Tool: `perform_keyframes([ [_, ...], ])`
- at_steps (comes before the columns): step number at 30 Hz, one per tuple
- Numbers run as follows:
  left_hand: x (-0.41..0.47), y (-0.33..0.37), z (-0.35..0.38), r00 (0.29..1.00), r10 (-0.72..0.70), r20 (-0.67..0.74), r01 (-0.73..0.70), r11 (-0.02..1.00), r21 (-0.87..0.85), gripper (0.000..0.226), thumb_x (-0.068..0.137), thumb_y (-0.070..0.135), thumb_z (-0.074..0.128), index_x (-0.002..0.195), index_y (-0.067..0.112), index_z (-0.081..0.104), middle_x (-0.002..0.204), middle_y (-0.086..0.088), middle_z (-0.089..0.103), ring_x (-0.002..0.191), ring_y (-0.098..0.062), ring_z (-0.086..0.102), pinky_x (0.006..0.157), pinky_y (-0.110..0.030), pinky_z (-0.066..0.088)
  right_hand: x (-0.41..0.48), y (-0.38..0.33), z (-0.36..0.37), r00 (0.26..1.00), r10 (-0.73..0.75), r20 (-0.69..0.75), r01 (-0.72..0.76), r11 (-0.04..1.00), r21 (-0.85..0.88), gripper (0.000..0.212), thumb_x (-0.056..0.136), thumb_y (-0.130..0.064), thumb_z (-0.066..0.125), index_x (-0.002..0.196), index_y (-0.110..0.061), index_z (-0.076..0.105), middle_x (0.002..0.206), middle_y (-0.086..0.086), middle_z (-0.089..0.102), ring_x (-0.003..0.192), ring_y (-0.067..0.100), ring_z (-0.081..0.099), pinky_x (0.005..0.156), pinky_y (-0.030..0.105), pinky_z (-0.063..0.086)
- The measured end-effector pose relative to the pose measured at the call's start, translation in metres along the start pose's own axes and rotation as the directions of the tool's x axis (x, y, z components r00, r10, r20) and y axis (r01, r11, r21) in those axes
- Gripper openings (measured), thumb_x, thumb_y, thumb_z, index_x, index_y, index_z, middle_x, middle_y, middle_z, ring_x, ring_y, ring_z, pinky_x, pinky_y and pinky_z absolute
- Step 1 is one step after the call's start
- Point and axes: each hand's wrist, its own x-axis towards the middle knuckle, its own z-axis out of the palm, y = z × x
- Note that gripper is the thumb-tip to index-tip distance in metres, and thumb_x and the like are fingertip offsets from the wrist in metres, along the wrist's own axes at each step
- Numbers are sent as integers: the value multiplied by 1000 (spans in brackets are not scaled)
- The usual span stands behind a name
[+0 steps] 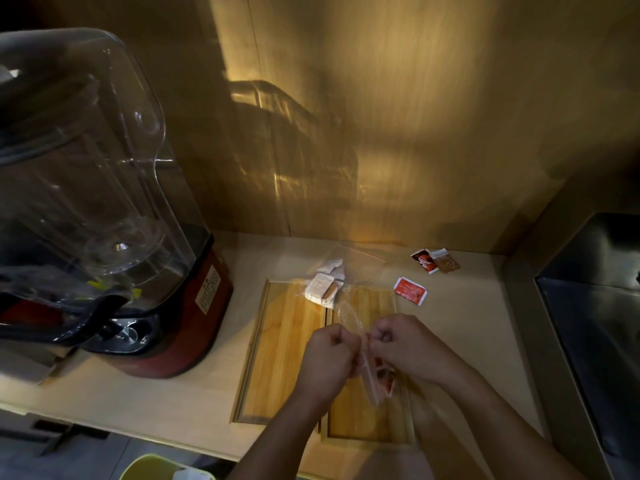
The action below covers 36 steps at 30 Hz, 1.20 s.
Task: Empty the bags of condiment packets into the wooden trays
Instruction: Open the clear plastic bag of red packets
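Observation:
Two shallow wooden trays lie side by side on the counter, the left tray and the right tray. Above the right tray my left hand and my right hand both pinch the top edge of a clear plastic bag that holds red packets. A second clear bag with white and brown packets lies over the far ends of the trays. Loose on the counter beyond are a red packet, another red packet and a brown packet.
A large blender with a clear jar and red base stands at the left. A wooden wall rises behind the counter. A steel sink lies at the right. A yellow-green bin rim shows below the counter's front edge.

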Motion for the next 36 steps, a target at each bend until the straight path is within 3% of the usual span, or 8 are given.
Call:
perform_keyframes([
  [4, -3, -2, -1, 996, 70, 49, -70, 998, 2, 27, 88, 3, 52, 62, 9, 52, 53, 0, 57, 44, -7, 50, 48, -21, 45, -4, -1, -1, 998, 43, 43, -56, 920, 387, 30, 86, -24, 59, 59, -12, 55, 38, -1, 54, 31, 12, 47, 36, 20, 39],
  [6, -4, -4, 0, 990, 110, 86, -109, 994, -16, 26, 88, 0, 51, 63, 8, 53, 54, 3, 59, 49, -7, 52, 53, -23, 45, -5, 0, 1, 997, 46, 58, -67, 905, 421, 33, 86, -34, 59, 61, -12, 55, 40, 3, 54, 31, 17, 47, 34, 20, 38],
  [11, -6, -9, 1, 990, 98, 100, -96, 995, -27, 28, 89, 4, 54, 62, 11, 54, 53, 5, 62, 53, -8, 57, 56, -22, 49, -6, 5, 5, 1000, 15, -8, -11, 934, 358, 39, 90, -11, 51, 51, -19, 49, 40, -4, 50, 30, 8, 42, 34, 21, 34],
  [17, -5, -11, -21, 945, 154, -288, -49, 940, 339, 24, 84, 21, 57, 62, 18, 51, 65, -7, 67, 61, -21, 65, 64, -42, 55, -7, 16, 3, 949, -4, -316, -84, 960, -266, 20, 90, -24, 46, 72, -15, 46, 87, 18, 68, 84, 37, 61, 65, 37, 41],
  [22, -13, -1, -11, 984, -152, -93, 166, 972, 167, 29, 89, 34, 52, 71, 12, 55, 55, -4, 59, 44, -15, 52, 44, -26, 43, -13, 0, 14, 948, -119, -294, 68, 981, -180, 18, 92, -23, 45, 75, -15, 47, 74, 8, 59, 71, 26, 56, 63, 34, 39],
  [27, -18, -9, -1, 977, -156, 143, 143, 984, 103, 31, 91, 12, 48, 61, 10, 55, 53, -7, 55, 38, -11, 49, 42, -21, 41, -12, -5, 19, 954, -13, -300, 2, 999, -36, 22, 86, -25, 53, 67, -15, 50, 58, -2, 54, 56, 15, 53, 53, 28, 39],
  [31, -18, -12, -3, 989, -72, 129, 72, 997, 10, 28, 93, 14, 50, 67, 6, 58, 55, -9, 56, 41, -11, 53, 43, -21, 46, -12, -1, 27, 997, 64, -51, -63, 998, 18, 34, 89, -30, 49, 58, -18, 53, 58, -2, 57, 60, 14, 57, 62, 31, 44],
  [36, -11, -21, -18, 990, -65, -128, 85, 985, 153, 24, 87, 12, 52, 63, 8, 56, 57, -9, 60, 46, -19, 56, 49, -30, 49, -18, 5, 17, 969, 78, -233, -128, 970, -206, 44, 90, -28, 42, 47, -21, 38, 82, 19, 68, 75, 32, 58, 63, 33, 36],
])
